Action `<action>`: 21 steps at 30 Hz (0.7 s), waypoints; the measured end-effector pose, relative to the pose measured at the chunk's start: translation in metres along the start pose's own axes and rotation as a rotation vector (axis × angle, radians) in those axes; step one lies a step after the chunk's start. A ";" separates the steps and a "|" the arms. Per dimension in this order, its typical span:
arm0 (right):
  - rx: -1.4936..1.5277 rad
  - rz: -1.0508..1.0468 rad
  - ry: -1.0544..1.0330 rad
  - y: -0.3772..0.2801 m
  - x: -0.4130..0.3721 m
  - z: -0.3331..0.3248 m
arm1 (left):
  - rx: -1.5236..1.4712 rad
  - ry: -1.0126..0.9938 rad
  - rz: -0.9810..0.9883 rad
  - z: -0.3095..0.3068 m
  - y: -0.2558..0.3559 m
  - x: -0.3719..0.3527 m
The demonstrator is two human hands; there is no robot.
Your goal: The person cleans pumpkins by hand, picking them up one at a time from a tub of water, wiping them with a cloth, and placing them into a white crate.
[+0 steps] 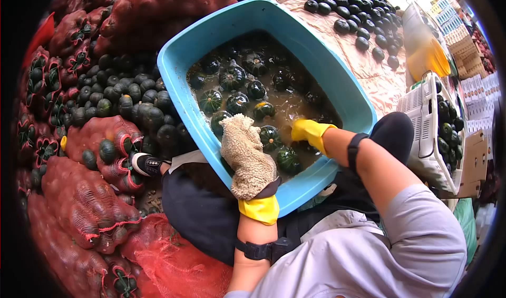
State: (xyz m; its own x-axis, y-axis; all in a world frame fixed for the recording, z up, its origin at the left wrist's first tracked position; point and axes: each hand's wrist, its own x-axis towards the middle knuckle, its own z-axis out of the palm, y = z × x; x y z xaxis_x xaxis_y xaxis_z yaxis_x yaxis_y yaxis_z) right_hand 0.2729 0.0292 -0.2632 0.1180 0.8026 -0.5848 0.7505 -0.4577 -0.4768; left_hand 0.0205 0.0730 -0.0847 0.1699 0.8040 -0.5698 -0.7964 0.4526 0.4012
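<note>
A blue plastic tub [182, 95] of murky water stands between my legs. Several small dark green squashes [232, 78] float in it, some with an orange patch. My left hand [258, 209] wears a yellow rubber glove under a beige fleecy mitt [243, 150], held over the tub's near side by the squashes; its fingers are hidden inside. My right hand [311, 133], in a yellow glove, dips into the water at the tub's right. Water splashes around its fingertips, which are hidden. A striped squash [288, 160] floats just below that hand.
Loose squashes [153, 116] pile up on the left among red mesh sacks [87, 200]. More dark squashes [363, 13] lie on a pale sheet [337, 45] at the back right. A white crate [421, 134] with green produce stands at the right, near cardboard boxes [473, 163].
</note>
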 end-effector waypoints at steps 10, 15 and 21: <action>-0.333 -0.132 -0.433 -0.085 -0.070 -0.083 | -0.062 -0.443 -0.045 -0.039 -0.007 0.030; -0.530 -0.156 -0.669 -0.092 -0.082 -0.079 | 0.209 0.064 -0.007 0.014 0.000 -0.028; 0.359 0.066 -0.556 -0.091 -0.130 -0.116 | 0.193 -0.058 -0.199 -0.017 -0.006 0.017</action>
State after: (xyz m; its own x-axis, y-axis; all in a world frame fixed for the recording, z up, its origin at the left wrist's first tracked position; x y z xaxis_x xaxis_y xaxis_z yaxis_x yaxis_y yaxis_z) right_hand 0.2645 0.0111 -0.0677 -0.2693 0.4953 -0.8260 0.4789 -0.6753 -0.5610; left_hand 0.0181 0.0772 -0.1086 0.3495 0.7099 -0.6115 -0.6193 0.6648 0.4178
